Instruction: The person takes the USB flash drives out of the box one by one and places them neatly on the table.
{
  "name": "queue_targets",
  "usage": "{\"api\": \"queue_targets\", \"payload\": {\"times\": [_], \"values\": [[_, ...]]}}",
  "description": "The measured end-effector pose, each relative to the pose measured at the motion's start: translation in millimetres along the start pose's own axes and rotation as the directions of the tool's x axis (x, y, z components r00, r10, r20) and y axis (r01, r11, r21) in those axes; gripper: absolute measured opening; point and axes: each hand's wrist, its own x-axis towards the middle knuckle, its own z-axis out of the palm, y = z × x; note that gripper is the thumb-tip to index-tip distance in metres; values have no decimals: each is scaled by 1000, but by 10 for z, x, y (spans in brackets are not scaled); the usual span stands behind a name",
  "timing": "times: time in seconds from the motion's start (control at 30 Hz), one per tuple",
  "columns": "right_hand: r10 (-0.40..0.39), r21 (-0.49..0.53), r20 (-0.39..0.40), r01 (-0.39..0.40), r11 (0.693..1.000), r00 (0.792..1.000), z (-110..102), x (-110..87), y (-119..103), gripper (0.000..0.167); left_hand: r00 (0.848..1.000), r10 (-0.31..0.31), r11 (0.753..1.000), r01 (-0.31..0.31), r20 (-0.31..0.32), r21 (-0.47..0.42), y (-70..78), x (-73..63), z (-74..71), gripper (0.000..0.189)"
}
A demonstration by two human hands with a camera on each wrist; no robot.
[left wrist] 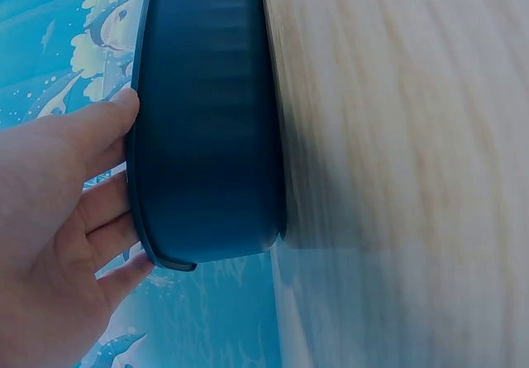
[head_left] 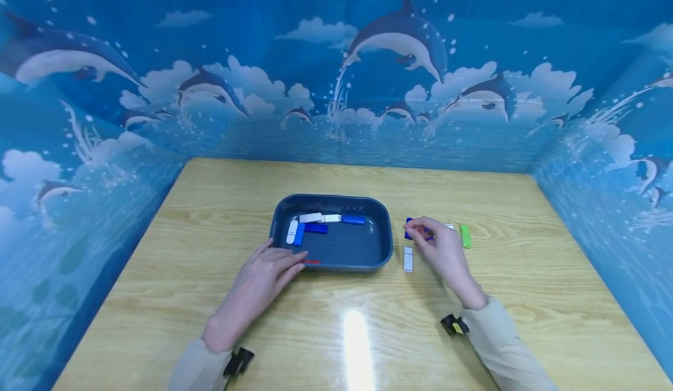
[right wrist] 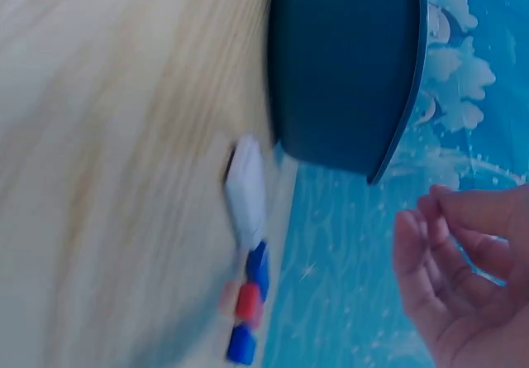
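My left hand (head_left: 268, 271) rests on the near left rim of a dark blue plastic bin (head_left: 386, 227), its fingers extended and thumb on the edge. Inside lie several USB sticks: a white one (head_left: 292, 231), a blue one (head_left: 353, 220) and others bunched at the left; a strip of red (head_left: 311, 261) shows by the near wall. My right hand (head_left: 444, 251) hovers right of the bin, thumb and fingertips close together, nothing visible between them. Below it are a blue stick (head_left: 408, 233), partly covered, and a red piece (right wrist: 248, 302). A white stick (head_left: 408, 259) lies nearer me.
A green stick (head_left: 465, 235) lies right of my right hand, with a white one (head_left: 449, 226) partly hidden beside it. The wooden table (head_left: 210, 204) is backed by a dolphin-print curtain (head_left: 315, 87) on three sides.
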Motion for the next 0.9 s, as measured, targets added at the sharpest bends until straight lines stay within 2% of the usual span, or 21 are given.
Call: {"api": "queue_targets", "payload": {"times": [0.1,0.23,0.43,0.7,0.8,0.9], "values": [[-66,-3,-1,66,998,998,61,55,-132,7,1000,-3,1000,3,-3,4,1,-8,-10,28],[-137,6,76,137,991,988,179,152,-318,9,1000,-17,1000,17,8,2,9,-15,-22,29],[-221,-36,256,237,971,941,447,270,-461,16,998,-40,999,40,48,-3,15,-8,-20,28],[-172,-242,408,288,927,897,749,389,-524,28,997,-54,998,54,46,-10,10,-2,-4,27],[-154,-303,445,310,901,882,814,427,-531,32,998,-52,999,52,42,-10,11,-5,-5,27],[-142,-357,460,329,874,876,861,456,-530,34,997,-57,998,57,50,-7,10,-5,-8,27]]}}
